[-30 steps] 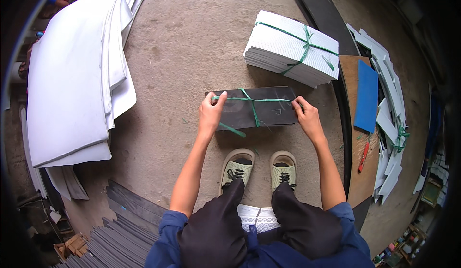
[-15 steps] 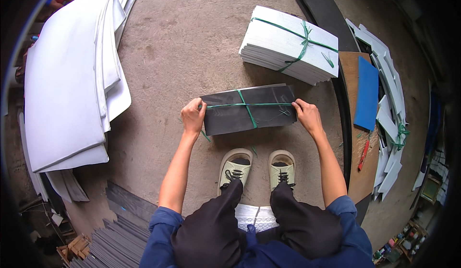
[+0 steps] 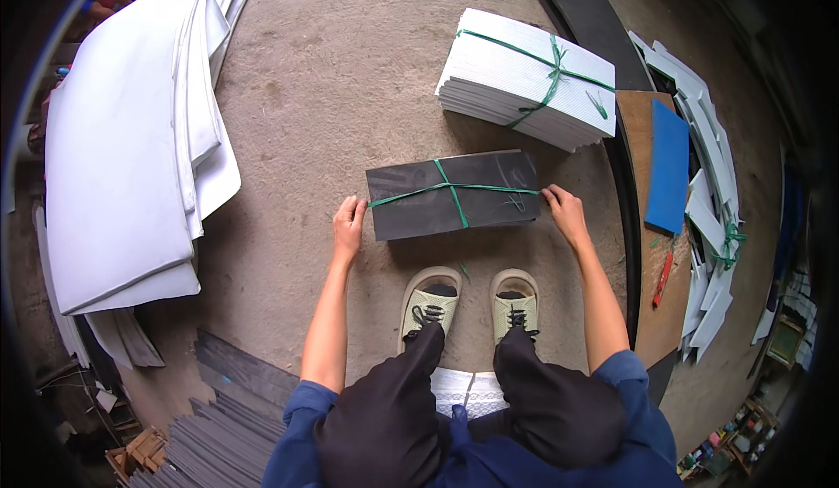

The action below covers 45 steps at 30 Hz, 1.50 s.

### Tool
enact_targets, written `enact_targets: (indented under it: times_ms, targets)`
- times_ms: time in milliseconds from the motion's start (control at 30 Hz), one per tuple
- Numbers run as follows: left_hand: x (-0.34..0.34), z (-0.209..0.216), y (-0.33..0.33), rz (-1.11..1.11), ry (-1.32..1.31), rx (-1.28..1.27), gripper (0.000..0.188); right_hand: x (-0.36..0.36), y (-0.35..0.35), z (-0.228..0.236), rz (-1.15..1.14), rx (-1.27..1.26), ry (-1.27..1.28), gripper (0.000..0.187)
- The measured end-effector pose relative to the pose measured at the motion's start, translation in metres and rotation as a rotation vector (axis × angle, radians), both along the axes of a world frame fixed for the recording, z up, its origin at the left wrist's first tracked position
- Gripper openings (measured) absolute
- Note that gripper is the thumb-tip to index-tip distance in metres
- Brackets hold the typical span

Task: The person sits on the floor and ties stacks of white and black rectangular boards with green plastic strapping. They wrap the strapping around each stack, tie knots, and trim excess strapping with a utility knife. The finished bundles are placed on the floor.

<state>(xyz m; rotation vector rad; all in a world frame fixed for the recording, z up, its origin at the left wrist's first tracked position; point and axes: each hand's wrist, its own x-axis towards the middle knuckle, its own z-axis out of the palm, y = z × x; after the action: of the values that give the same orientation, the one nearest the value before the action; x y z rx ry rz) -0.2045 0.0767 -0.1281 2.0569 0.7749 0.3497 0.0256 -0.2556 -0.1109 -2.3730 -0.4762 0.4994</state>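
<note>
Concrete floor (image 3: 306,95), brownish and worn, is seen throughout the work area. A black stack (image 3: 419,213) of flat sheets is laid on the floor and is taken as landmark; it is crossed on top, lengthwise and crosswise, by green strap (image 3: 450,186). At the stack's left end, the thumb and fingers of the left hand (image 3: 348,226) are closed on the strap. At its right end, the strap is pinched between thumb and fingers of the right hand (image 3: 566,214). Beyond the stack, to the right and apart, a tied white bundle (image 3: 516,60) is noted. Right of the stack, a blue sheet (image 3: 668,169) and a red tool (image 3: 663,278) are found on a brown board (image 3: 655,335). Well left of it, large white sheets (image 3: 122,156) are piled. On its near side, two shoes (image 3: 428,309) are planted.
</note>
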Motion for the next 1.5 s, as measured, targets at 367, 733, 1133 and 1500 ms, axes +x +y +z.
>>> enact_targets:
  times_ms: [367, 733, 1133, 1500]
  targets:
    - [-0.005, 0.016, -0.011, 0.051, 0.443, 0.174, 0.022, -0.009, -0.008, -0.002, -0.086, 0.120, 0.141, 0.029]
    - [0.087, 0.139, -0.089, -0.607, 0.221, 0.827, 0.044, -0.016, -0.128, 0.088, -0.150, 0.149, -0.343, 0.020]
    - [0.208, 0.174, -0.290, -1.471, 0.239, 0.417, 0.027, -0.115, -0.287, 0.128, -0.487, 0.479, 0.041, 0.017]
    - [0.309, 0.124, -0.439, -1.549, 0.035, 0.383, 0.021, 0.020, -0.428, 0.045, -1.125, 0.736, 0.070, 0.022]
